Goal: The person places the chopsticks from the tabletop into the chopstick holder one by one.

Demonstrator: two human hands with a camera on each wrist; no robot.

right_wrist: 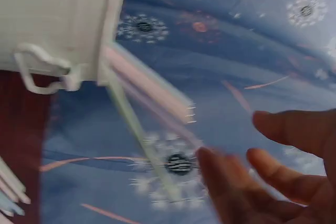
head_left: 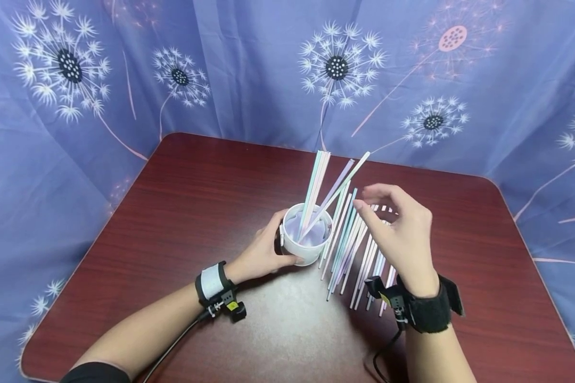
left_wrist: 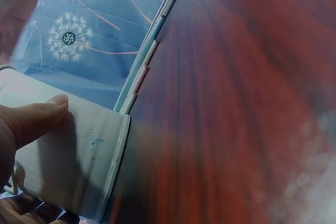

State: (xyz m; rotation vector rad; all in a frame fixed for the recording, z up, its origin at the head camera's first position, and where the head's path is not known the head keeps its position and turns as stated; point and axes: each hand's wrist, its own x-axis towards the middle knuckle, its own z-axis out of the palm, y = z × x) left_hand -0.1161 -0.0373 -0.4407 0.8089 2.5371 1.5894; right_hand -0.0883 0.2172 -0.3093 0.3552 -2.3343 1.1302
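Gripping the white round plastic cup (head_left: 306, 239), the left hand (head_left: 263, 255) was curled round it; pastel paper straws (head_left: 316, 186) stood inside. The right hand (head_left: 402, 234) was held loosely open just beside them; no writing could be read.

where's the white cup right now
In the head view the white cup stands mid-table, gripped by the left hand, with loose straws lying on its right.
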